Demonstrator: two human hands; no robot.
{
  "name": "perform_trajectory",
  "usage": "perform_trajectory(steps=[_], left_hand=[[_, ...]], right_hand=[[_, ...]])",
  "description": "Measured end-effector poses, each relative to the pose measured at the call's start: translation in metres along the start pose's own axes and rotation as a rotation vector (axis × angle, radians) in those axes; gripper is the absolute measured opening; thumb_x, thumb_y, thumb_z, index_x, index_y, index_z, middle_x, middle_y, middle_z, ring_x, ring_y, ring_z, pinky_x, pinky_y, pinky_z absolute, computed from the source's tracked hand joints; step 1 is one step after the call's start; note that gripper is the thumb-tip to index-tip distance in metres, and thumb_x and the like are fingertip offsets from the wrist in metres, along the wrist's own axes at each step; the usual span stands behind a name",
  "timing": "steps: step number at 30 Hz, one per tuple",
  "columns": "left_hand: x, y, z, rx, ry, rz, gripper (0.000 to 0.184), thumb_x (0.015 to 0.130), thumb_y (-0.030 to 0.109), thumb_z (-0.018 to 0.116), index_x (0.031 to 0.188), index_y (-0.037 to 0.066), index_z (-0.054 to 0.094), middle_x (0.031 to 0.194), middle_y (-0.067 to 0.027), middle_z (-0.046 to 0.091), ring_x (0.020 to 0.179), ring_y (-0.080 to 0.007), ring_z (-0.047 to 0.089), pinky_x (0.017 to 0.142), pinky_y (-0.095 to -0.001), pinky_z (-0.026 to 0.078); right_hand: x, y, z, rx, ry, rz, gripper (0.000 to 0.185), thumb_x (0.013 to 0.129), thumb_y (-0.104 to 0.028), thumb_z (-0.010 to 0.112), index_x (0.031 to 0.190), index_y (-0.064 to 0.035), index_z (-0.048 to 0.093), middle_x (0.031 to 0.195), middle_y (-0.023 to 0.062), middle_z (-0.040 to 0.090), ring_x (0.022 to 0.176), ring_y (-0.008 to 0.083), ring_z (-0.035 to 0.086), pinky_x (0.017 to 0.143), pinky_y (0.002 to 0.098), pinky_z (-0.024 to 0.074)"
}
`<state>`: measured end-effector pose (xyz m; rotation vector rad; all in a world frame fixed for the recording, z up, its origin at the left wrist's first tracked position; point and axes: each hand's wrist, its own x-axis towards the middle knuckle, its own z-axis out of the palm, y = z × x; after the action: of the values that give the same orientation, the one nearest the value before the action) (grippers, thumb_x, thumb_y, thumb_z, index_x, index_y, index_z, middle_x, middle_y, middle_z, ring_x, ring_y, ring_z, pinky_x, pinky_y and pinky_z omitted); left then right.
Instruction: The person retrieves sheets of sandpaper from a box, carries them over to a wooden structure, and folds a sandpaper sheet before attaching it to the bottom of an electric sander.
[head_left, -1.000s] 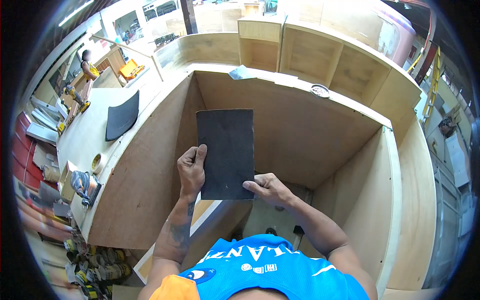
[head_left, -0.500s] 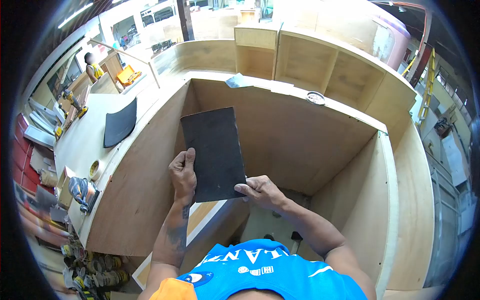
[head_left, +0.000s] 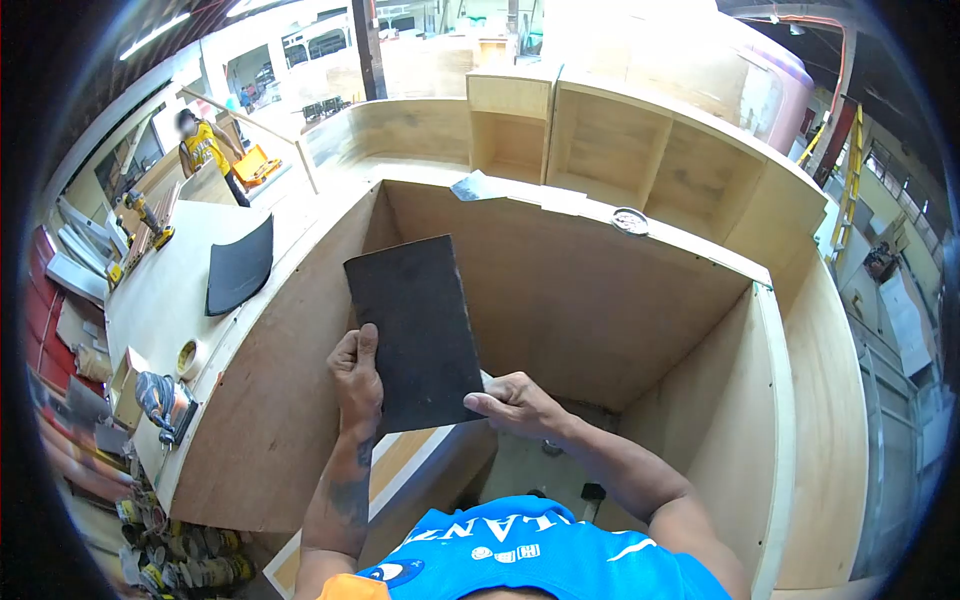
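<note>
A dark rectangular sheet is held up in front of my chest, slightly tilted, over the open wooden cabinet. My left hand grips its left edge, with the thumb on the front face. At the lower right corner, my right hand pinches the sheet between thumb and fingers. Another dark sheet, curved, lies on the white work surface at the left.
On the left surface are a drill, a tape roll and a sander. A round lid sits on the cabinet's far rim. A person in yellow stands at the far left. Cans lie below left.
Both hands have moved left and slightly down with the sheet, which has become tilted. The person in yellow has turned and shows more of the body.
</note>
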<state>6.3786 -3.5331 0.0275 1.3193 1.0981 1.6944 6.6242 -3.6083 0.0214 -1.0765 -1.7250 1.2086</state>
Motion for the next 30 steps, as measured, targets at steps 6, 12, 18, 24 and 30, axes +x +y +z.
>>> perform_trajectory(steps=[6, 12, 18, 24, 30], left_hand=[[0.004, 0.015, -0.02, 0.109, 0.105, 0.035, 0.043, 0.101, 0.035, 0.065, 0.067, 0.012, 0.054, 0.064, 0.0103, 0.042, 0.062, -0.003, 0.031, 0.054, -0.0244, 0.024], [0.016, 0.011, -0.065, 0.095, 0.08, 0.074, 0.038, 0.102, 0.034, 0.065, 0.074, 0.009, 0.062, 0.068, 0.0076, 0.055, 0.063, -0.0024, 0.044, 0.057, -0.0224, 0.035], [-0.012, 0.022, -0.101, -0.733, -0.075, -0.42, 0.04, 0.098, 0.03, 0.07, 0.126, 0.003, 0.064, 0.117, -0.0105, 0.072, 0.101, -0.0213, 0.071, 0.092, -0.0328, 0.055], [0.0, 0.03, -0.103, -0.105, -0.323, -0.166, 0.039, 0.092, 0.012, 0.074, 0.127, 0.002, 0.061, 0.114, -0.011, 0.071, 0.101, -0.0227, 0.069, 0.092, -0.0349, 0.055], [-0.002, -0.012, -0.091, -0.283, -0.009, -0.162, 0.037, 0.091, 0.016, 0.069, 0.125, 0.002, 0.061, 0.117, -0.0089, 0.066, 0.109, -0.0221, 0.064, 0.1, -0.0366, 0.05]], right_hand=[[0.025, -0.003, 0.007, -0.117, -0.175, -0.273, 0.049, 0.106, -0.039, 0.055, 0.074, -0.0027, 0.053, 0.062, 0.0021, 0.043, 0.059, 0.0119, 0.044, 0.054, 0.0335, 0.0388], [0.047, -0.007, 0.029, -0.058, -0.304, -0.203, 0.055, 0.106, -0.044, 0.052, 0.073, -0.0003, 0.051, 0.066, 0.0096, 0.048, 0.065, 0.0203, 0.052, 0.062, 0.0405, 0.0418], [0.068, -0.012, 0.03, -0.123, -0.449, -0.185, 0.053, 0.106, -0.045, 0.051, 0.077, -0.0011, 0.055, 0.069, 0.0079, 0.047, 0.069, 0.0189, 0.051, 0.064, 0.0395, 0.0424], [0.09, -0.007, 0.015, -0.116, -0.339, 0.16, 0.062, 0.106, -0.05, 0.045, 0.07, -0.0037, 0.062, 0.069, 0.0056, 0.055, 0.073, 0.0173, 0.053, 0.068, 0.0397, 0.0449], [0.207, 0.098, -0.073, 0.068, 0.245, 0.089, 0.046, 0.106, -0.049, 0.049, 0.099, -0.0086, 0.07, 0.072, -0.0045, 0.055, 0.062, 0.0045, 0.048, 0.055, 0.0235, 0.041]])
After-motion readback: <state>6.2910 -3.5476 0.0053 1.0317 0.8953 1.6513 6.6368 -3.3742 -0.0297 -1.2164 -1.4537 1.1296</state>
